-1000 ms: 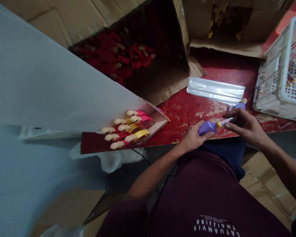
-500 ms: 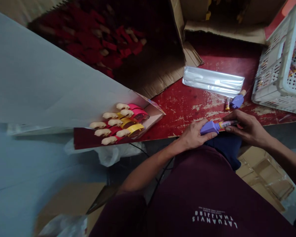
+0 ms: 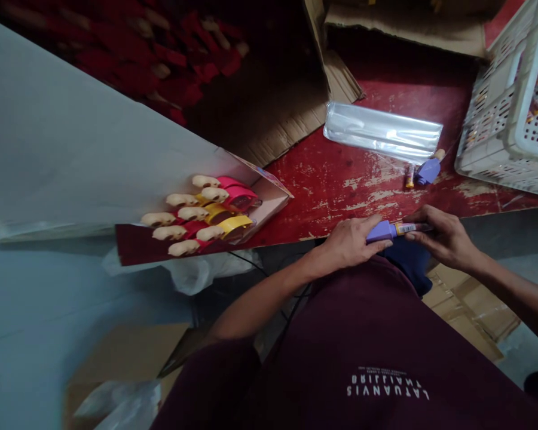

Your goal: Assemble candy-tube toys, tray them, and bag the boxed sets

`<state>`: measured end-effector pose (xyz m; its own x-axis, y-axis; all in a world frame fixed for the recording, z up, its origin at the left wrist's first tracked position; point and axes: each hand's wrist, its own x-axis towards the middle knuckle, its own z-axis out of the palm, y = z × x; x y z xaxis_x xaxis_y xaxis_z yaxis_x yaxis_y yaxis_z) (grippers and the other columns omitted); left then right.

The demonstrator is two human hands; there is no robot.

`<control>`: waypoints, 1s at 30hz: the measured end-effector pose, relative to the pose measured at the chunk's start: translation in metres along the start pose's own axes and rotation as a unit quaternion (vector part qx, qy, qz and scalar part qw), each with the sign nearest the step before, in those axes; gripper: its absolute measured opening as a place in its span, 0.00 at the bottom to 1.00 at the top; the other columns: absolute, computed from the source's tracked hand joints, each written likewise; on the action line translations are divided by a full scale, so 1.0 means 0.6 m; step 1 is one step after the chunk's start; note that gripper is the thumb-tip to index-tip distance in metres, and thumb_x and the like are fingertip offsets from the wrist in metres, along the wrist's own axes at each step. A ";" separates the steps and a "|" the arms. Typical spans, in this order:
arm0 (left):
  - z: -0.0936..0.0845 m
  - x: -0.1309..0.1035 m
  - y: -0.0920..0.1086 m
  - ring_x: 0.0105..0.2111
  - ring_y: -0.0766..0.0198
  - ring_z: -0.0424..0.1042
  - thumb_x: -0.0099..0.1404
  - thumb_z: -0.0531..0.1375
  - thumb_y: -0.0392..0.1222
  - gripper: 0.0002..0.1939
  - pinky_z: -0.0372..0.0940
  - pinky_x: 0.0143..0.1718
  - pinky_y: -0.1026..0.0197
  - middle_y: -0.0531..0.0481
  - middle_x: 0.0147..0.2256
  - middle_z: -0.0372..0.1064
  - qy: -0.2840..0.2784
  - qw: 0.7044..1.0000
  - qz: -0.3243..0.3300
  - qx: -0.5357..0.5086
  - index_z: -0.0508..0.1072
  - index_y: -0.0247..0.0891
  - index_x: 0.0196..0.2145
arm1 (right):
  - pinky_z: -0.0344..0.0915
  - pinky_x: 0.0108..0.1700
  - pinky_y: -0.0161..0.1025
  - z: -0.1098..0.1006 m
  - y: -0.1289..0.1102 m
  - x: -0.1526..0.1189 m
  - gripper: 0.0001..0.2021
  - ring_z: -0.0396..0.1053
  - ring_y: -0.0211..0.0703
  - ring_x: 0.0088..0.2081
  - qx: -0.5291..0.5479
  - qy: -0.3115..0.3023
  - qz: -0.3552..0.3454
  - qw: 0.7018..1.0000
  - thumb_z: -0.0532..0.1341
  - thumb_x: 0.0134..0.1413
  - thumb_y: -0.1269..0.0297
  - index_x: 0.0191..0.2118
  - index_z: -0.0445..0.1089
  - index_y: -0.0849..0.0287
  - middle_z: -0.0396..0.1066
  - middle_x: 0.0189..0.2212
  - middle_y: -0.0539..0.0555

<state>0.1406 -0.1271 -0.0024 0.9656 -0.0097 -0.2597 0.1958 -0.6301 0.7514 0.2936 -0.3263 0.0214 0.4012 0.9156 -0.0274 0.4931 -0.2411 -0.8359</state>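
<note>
My left hand [image 3: 350, 240] is closed round a purple plastic piece [image 3: 381, 232]. In my right hand [image 3: 443, 234], fingers and thumb pinch a small tube [image 3: 406, 229] with a yellow and white barcode label. The tube lies in line with the purple piece, its near end against it; whether it is inserted I cannot tell. Both hands are at the table's front edge, before my body. Beyond them on the table lie another purple piece [image 3: 428, 171] with a beige end and a short labelled tube [image 3: 409, 177].
Clear plastic sleeves [image 3: 383, 132] lie on the worn red table [image 3: 314, 200]. A white basket [image 3: 486, 134] with small tubes stands right. At left, an open carton [image 3: 273, 200] holds pink, yellow and red pieces with beige skull-like ends [image 3: 197, 213]. Behind, a cardboard box [image 3: 269, 140] contains red pieces.
The view has shifted slightly, so the table and boxes sit a little higher and further left. Both hands keep their hold; the purple piece and tube now lie more level.
</note>
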 end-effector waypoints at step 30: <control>0.042 0.033 0.031 0.39 0.52 0.75 0.71 0.56 0.42 0.12 0.65 0.35 0.57 0.39 0.44 0.74 -0.068 0.961 0.105 0.245 0.72 0.37 0.49 | 0.60 0.22 0.33 0.023 0.045 -0.075 0.26 0.61 0.33 0.20 0.271 -0.048 0.318 0.907 0.63 0.58 0.38 0.34 0.70 0.60 0.69 0.25 0.48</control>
<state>0.1592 -0.1585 -0.0087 0.9371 -0.2569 -0.2363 -0.1366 -0.8929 0.4290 0.2782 -0.3693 -0.0077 0.3903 0.6770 -0.6240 -0.2777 -0.5596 -0.7808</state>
